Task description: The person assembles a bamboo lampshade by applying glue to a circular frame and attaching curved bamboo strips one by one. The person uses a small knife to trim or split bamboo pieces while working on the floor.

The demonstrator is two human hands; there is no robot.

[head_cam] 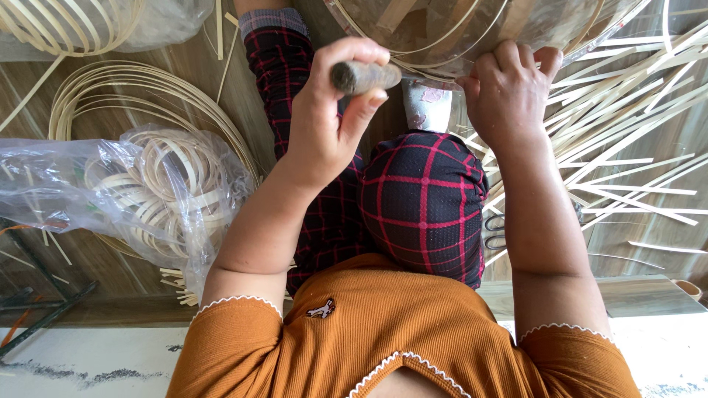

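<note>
My left hand [324, 121] is closed around the dark wooden handle [363, 76] of a tool, held above my knee. A pale metal blade [426, 105] shows just right of the handle, between my two hands. My right hand [507, 88] grips the rim of a round bundle of thin bamboo hoops [435, 44] lying under clear plastic at the top, fingers curled over its edge. My legs, in red-checked dark trousers [424, 203], lie under both hands.
A clear plastic bag of coiled bamboo strips [151, 184] lies at the left, with loose bamboo hoops [110, 85] behind it. Long flat bamboo strips [634, 125] spread over the wooden floor at the right. Black scissors [494, 232] lie beside my right knee.
</note>
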